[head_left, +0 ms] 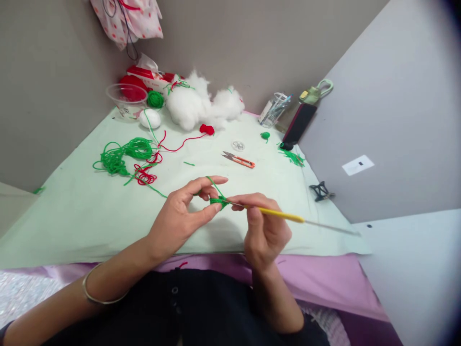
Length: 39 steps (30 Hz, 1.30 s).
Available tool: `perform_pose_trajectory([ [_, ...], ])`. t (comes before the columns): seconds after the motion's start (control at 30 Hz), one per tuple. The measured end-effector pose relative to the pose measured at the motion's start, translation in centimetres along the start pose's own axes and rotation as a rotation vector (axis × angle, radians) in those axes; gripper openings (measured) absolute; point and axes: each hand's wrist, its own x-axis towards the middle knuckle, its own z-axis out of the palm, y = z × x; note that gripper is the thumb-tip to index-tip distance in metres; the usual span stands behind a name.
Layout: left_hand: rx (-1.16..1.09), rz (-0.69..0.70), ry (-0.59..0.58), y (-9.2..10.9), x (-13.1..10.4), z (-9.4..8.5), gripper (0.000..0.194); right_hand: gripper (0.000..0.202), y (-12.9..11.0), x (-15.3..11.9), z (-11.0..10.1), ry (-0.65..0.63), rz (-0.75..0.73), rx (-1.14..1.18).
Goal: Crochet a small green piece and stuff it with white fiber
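Note:
My left hand (180, 211) pinches a small green crocheted piece (219, 202) between thumb and fingers, and green yarn runs over its raised index finger. My right hand (268, 229) grips a yellow-handled crochet hook (281, 214), whose thin metal tip meets the green piece. The hook's other metal end points to the lower right. From my left hand, a green strand leads back to a loose tangle of green yarn (113, 158) on the left of the table. Loops of red yarn (145, 177) lie beside that tangle.
Orange-handled snips (239, 160) lie beyond my hands, near a small clear dish (238, 145). White stuffing (187, 103), a plastic tub (127, 103) and a tissue box (149, 79) stand at the back. A phone (300, 122) leans at the right, above a black stand (321, 191).

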Motion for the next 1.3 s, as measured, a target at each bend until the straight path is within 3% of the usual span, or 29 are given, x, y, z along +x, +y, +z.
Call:
perform_pose_trajectory([
  [0.1,-0.102,-0.058,0.042,0.0,-0.2,0.7,0.051,0.035,0.6,-0.8,0.5,-0.04,-0.216,-0.24],
  [0.2,-0.363,-0.19,0.001,0.1,-0.2,1.1,0.065,0.043,1.3,-1.4,1.0,0.0,-0.298,-0.379],
  [0.27,-0.515,-0.297,-0.069,0.3,0.0,1.0,0.064,0.039,1.4,-1.3,1.0,0.029,-0.261,-0.328],
  [0.37,-0.633,-0.391,-0.129,0.5,0.5,0.4,0.052,0.027,0.7,-0.6,0.6,0.092,-0.059,-0.065],
  [0.5,-0.601,-0.315,-0.136,0.8,0.6,0.0,0.042,0.02,0.2,0.6,0.4,0.134,0.212,0.338],
  [0.73,-0.46,-0.178,-0.085,0.4,0.2,0.9,0.045,0.016,0.4,0.6,1.1,0.052,0.176,0.254],
  [0.87,-0.484,-0.26,-0.107,0.6,0.4,0.7,0.056,0.015,0.5,0.6,0.6,0.057,0.234,0.284],
  [1.03,-0.632,-0.376,-0.272,0.8,0.7,-0.1,0.042,0.017,1.0,1.5,-0.2,0.084,0.407,0.493],
  [1.1,-0.623,-0.356,-0.265,0.8,0.6,0.0,0.038,0.019,1.2,1.6,-0.2,0.083,0.461,0.55],
  [1.17,-0.559,-0.304,-0.202,0.8,0.5,0.3,0.039,0.02,1.2,1.5,0.0,0.058,0.456,0.536],
  [1.3,-0.401,-0.194,-0.122,0.7,0.3,0.7,0.045,0.014,0.9,0.7,0.5,0.027,0.303,0.383],
])
